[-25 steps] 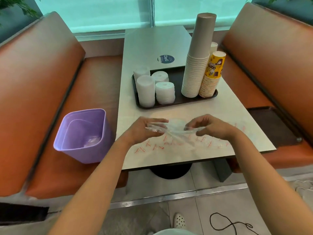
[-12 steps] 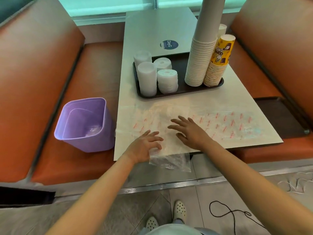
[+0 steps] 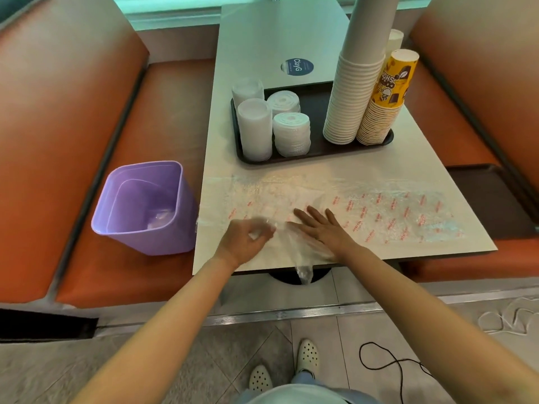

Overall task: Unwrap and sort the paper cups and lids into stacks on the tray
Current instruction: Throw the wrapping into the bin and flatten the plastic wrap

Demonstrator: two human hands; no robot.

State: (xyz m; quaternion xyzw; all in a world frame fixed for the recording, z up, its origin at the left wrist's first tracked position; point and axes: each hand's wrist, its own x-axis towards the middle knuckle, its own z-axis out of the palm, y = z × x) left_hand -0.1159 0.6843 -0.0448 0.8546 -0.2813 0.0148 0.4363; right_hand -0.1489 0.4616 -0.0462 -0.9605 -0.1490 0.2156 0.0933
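Left hand (image 3: 245, 240) fingers curled, pinching clear plastic wrap (image 3: 297, 249) at the near table (image 3: 437, 147) edge. Right hand (image 3: 323, 228) flat on wrap, fingers spread. Farther: tray (image 3: 318, 147) with lid stacks (image 3: 291, 134) left, cup stacks (image 3: 354, 91) right. Purple bin (image 3: 145, 208) on left seat.

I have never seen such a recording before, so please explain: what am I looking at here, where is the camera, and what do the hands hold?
There is no machine. A person wears a camera on the head, looking down at both bare hands. On the table stands a dark tray with stacks of white lids, white paper cups and yellow printed cups. A flattened clear plastic wrapper lies in front. The right hand presses flat on it; the left hand pinches its crumpled part. A purple bin sits on the seat.
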